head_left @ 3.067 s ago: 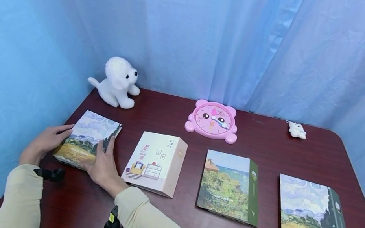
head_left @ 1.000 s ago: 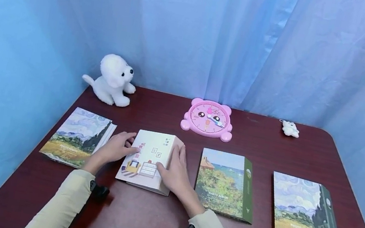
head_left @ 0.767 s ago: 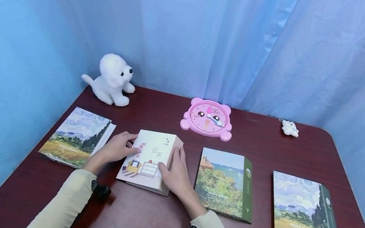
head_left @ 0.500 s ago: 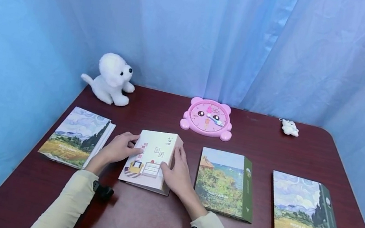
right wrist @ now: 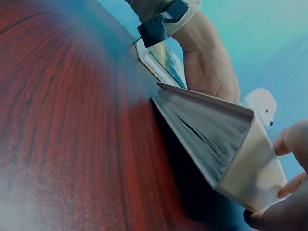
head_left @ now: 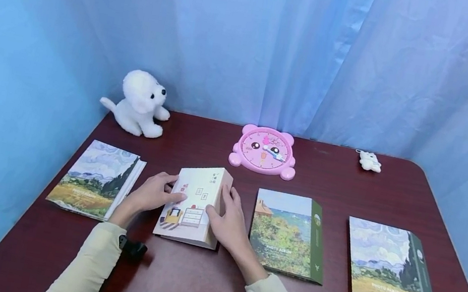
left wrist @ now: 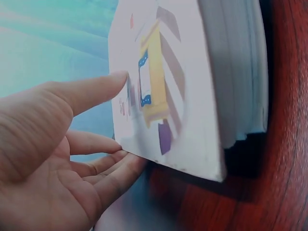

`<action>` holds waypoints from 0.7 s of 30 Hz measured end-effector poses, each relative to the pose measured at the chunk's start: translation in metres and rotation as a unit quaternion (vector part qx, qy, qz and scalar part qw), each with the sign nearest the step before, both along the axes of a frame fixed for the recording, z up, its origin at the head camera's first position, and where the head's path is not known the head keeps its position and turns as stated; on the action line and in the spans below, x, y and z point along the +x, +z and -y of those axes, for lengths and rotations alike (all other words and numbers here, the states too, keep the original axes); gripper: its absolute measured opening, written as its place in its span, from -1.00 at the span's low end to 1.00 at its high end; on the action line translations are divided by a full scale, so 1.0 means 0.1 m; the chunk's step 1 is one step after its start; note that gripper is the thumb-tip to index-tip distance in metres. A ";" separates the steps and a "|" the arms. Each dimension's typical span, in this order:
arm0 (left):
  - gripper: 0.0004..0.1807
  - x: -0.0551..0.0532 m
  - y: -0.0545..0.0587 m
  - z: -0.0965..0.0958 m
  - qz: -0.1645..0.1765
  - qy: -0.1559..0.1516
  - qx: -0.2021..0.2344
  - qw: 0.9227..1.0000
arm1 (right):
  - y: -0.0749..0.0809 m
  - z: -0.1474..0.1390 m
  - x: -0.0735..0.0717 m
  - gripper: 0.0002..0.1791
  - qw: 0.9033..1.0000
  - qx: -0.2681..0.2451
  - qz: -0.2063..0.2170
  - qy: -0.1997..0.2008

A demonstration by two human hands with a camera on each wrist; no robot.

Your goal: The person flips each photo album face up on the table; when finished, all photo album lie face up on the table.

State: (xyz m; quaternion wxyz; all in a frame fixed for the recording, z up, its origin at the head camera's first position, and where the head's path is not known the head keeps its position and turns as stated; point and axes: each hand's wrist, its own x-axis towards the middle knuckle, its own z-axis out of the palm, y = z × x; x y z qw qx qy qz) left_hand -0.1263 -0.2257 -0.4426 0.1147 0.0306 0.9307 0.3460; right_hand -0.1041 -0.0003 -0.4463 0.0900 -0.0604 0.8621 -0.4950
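A thick white photo album (head_left: 193,185) with a drawn armchair and drawers on its cover is held between both hands. The left hand (head_left: 150,196) has its thumb on the cover and its fingers at the left edge, as the left wrist view confirms. From the other side, the right hand (head_left: 228,222) grips the spine, its thumb on the front cover. In the right wrist view the album (right wrist: 207,130) shows its page ends, and a dark gap lies beneath it, so it appears slightly raised and tilted.
A landscape album (head_left: 93,177) lies at left, a green-spined album (head_left: 282,233) right of the hands, and another landscape album (head_left: 389,267) at far right. Along the back stand a white plush dog (head_left: 139,103), a pink toy clock (head_left: 264,151) and a small white plush (head_left: 369,161).
Both hands have moved from the leftmost album to the white album. That leftmost album has shifted left. The white album has since been tilted up a little between the hands.
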 end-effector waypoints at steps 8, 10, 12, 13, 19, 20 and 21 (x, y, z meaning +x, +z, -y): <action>-0.07 0.02 0.10 -0.14 0.032 -0.015 -0.019 0.999 | 0.10 -0.02 -0.03 -0.26 0.998 -0.052 -0.024 -0.001; -0.04 0.02 0.13 -0.18 0.042 -0.019 -0.023 0.999 | 0.12 -0.03 -0.04 -0.28 0.996 -0.083 -0.017 -0.010; -0.03 0.02 0.15 -0.22 0.055 -0.019 -0.020 0.998 | 0.13 -0.04 -0.05 -0.30 0.994 -0.111 -0.001 -0.022; -0.03 0.01 0.16 -0.23 0.060 -0.019 -0.015 0.998 | 0.13 -0.05 -0.06 -0.30 0.992 -0.125 0.010 -0.030; -0.10 -0.01 0.17 -0.25 0.062 -0.043 0.024 0.997 | 0.13 -0.08 -0.09 -0.34 0.975 -0.212 0.038 -0.051; -0.10 -0.01 0.17 -0.25 0.062 -0.047 0.031 0.997 | 0.13 -0.08 -0.09 -0.36 0.972 -0.225 0.039 -0.052; -0.11 -0.01 0.17 -0.25 0.061 -0.051 0.037 0.996 | 0.13 -0.08 -0.09 -0.38 0.969 -0.237 0.038 -0.052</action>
